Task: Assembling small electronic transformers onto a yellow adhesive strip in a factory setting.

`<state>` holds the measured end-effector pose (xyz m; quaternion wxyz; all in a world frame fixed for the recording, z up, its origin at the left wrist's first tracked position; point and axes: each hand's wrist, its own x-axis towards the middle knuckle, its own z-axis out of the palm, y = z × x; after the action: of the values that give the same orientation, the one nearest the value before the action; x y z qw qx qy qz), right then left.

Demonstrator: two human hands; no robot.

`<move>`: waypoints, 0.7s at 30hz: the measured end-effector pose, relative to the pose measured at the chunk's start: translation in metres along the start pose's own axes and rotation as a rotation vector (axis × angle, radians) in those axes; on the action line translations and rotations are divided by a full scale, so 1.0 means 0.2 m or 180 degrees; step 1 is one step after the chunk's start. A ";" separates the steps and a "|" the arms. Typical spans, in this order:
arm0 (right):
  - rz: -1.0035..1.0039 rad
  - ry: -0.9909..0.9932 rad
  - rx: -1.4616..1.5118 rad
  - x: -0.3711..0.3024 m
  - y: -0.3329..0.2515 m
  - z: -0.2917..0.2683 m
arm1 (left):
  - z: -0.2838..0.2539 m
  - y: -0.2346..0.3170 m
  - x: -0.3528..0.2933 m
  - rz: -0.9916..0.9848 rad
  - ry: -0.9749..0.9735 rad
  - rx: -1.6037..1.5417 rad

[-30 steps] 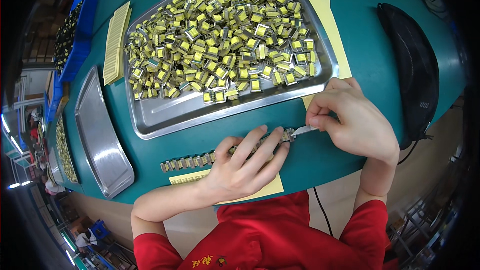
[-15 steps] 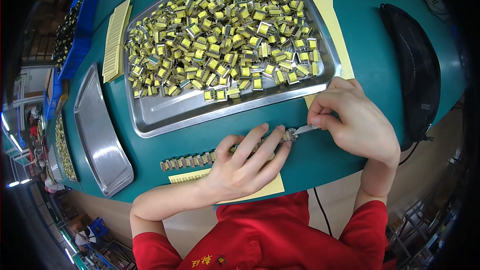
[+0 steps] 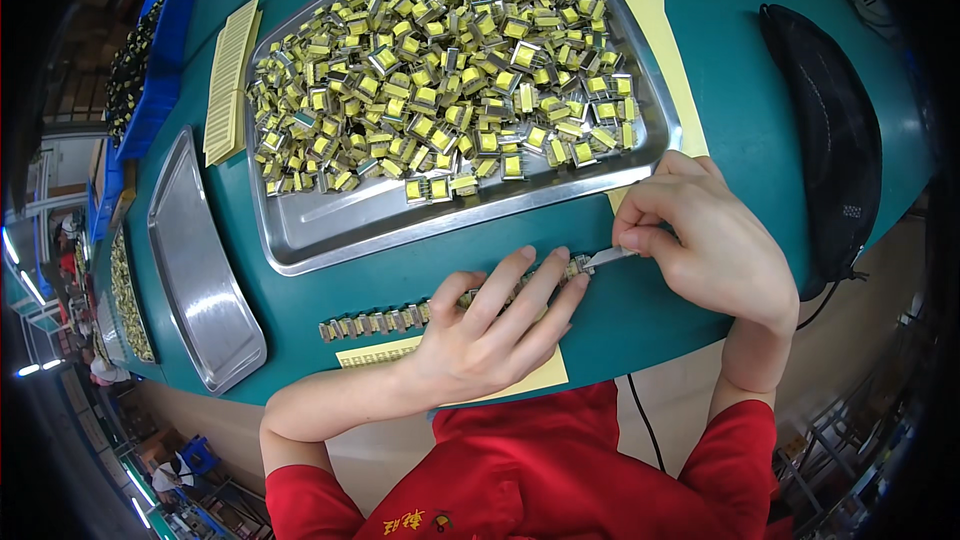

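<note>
left hand (image 3: 485, 335) palm down, fingers spread over the row of small ferrite-core transformers (image 3: 375, 322); can't tell if it pinches any or just rests on them. right hand (image 3: 715, 245) at 2 o'clock from it, thumb and finger pinching a pale pointed blade (image 3: 612, 256), tip aimed at 8 o'clock, at the row's right end; contact too small to confirm. row's long axis runs about half past 8 to half past 2, under the left fingers; left hand nearer, right hand just off the right end. yellow sheet (image 3: 545, 372) under left wrist, 6 o'clock of row. steel tray (image 3: 300, 258) of loose yellow-taped transformers (image 3: 430, 100) at 12. narrower steel tray (image 3: 205, 280) at 9, black pouch (image 3: 830, 140) at 2, blue bin (image 3: 160, 75) at 10.
</note>
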<state>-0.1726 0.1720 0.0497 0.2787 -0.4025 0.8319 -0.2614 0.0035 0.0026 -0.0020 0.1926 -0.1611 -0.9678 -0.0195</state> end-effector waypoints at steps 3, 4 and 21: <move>0.0011 0.0017 0.0005 0.00 0.00 0.00 | 0.00 0.00 0.00 0.0007 0.0010 0.0062; 0.0015 0.0017 0.0001 0.00 0.00 0.00 | 0.00 0.00 0.00 0.0011 -0.0042 0.0053; -0.0130 0.0402 -0.0161 0.00 -0.02 0.05 | -0.06 0.01 0.01 -0.0325 -0.0456 -0.0536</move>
<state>-0.1632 0.1684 0.0446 0.2101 -0.4090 0.8457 -0.2707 0.0062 0.0032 0.0091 0.1074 -0.1282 -0.9809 -0.0989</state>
